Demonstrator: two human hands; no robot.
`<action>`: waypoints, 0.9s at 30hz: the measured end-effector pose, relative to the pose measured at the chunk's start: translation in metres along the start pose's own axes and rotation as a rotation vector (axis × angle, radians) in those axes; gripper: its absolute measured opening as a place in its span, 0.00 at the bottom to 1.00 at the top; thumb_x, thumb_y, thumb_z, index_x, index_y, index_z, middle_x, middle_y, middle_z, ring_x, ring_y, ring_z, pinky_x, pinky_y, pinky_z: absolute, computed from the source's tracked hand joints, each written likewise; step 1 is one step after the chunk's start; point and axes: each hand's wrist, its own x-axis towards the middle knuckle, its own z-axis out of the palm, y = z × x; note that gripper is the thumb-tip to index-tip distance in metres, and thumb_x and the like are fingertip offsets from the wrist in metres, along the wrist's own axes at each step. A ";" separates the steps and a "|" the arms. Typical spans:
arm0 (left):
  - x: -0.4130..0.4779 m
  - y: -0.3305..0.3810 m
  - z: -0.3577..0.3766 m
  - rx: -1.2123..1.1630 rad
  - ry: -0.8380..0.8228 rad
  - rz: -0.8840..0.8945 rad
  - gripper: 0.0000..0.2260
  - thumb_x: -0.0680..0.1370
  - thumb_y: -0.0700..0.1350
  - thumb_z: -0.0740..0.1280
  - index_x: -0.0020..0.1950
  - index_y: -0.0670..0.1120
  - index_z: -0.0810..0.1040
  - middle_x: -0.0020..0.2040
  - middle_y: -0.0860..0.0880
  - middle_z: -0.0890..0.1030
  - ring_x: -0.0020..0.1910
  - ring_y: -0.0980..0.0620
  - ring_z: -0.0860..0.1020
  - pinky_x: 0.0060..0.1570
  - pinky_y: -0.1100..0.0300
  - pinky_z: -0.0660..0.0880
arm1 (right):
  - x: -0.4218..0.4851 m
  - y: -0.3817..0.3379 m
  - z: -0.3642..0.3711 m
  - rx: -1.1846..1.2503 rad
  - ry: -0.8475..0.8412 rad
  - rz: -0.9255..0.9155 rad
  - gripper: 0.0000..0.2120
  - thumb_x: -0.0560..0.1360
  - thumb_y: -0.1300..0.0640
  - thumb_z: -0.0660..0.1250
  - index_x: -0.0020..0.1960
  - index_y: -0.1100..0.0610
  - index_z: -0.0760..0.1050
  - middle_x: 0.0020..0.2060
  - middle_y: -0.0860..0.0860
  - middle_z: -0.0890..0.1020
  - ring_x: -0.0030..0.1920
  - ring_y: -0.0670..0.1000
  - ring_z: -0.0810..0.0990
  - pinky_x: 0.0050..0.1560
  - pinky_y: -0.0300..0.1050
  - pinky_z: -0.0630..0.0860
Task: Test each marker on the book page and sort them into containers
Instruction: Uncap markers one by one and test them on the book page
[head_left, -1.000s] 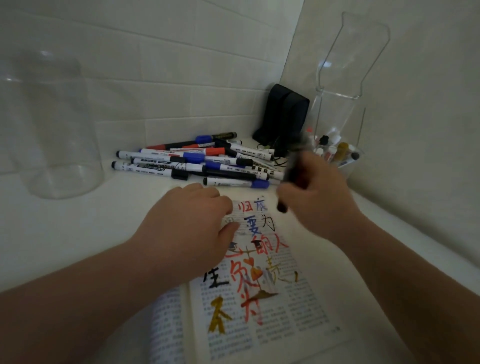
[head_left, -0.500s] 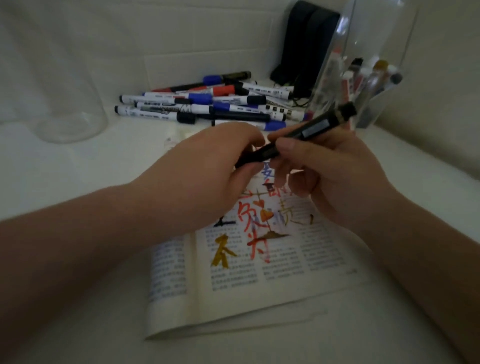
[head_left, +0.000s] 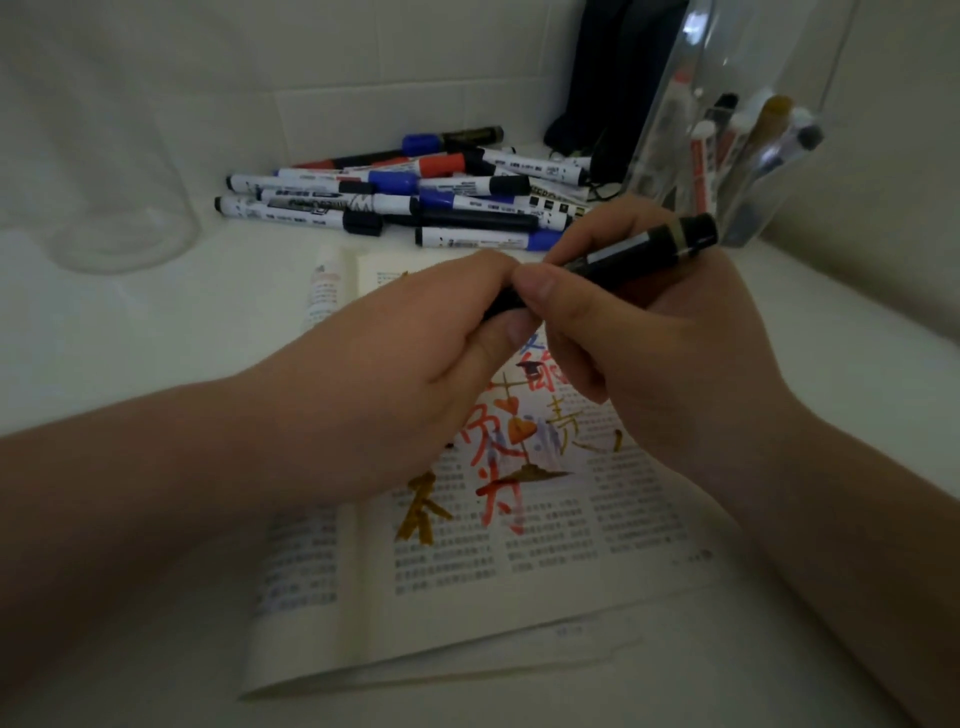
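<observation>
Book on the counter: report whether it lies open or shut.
Open. The book lies flat with its centre gutter showing and its printed pages facing up, and coloured marker scribbles cross the right-hand page.

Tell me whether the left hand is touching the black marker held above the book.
Touching. The head view shows the left hand pinching the black marker at its near end between thumb and fingers, while the right hand grips its barrel.

We see a black marker (head_left: 623, 260), tilted up rightward, held over the open book (head_left: 519, 571), its page scrawled in red, orange, blue and ochre. Behind lie heaped capped markers (head_left: 405, 202); a clear container (head_left: 670, 130) at right holds more; a clear jar (head_left: 119, 218) stands left.
</observation>
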 end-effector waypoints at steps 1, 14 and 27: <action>-0.001 -0.001 0.000 -0.002 -0.004 0.008 0.06 0.81 0.57 0.53 0.53 0.61 0.69 0.44 0.59 0.77 0.46 0.59 0.76 0.45 0.66 0.72 | 0.000 0.000 0.001 0.012 0.003 0.015 0.06 0.73 0.59 0.72 0.45 0.59 0.75 0.24 0.48 0.75 0.21 0.49 0.72 0.24 0.37 0.68; 0.001 -0.002 -0.009 -0.040 -0.006 0.009 0.13 0.76 0.63 0.55 0.57 0.64 0.74 0.48 0.69 0.79 0.47 0.71 0.77 0.43 0.76 0.69 | 0.000 -0.001 -0.002 0.168 -0.102 0.078 0.03 0.74 0.62 0.69 0.43 0.58 0.76 0.22 0.51 0.74 0.21 0.52 0.71 0.25 0.40 0.67; 0.015 -0.021 -0.010 -0.102 -0.125 -0.406 0.10 0.78 0.48 0.67 0.51 0.63 0.71 0.43 0.60 0.81 0.39 0.64 0.79 0.41 0.62 0.73 | 0.010 -0.020 -0.039 0.109 -0.229 0.439 0.10 0.71 0.57 0.66 0.48 0.62 0.79 0.32 0.61 0.82 0.30 0.59 0.81 0.26 0.42 0.75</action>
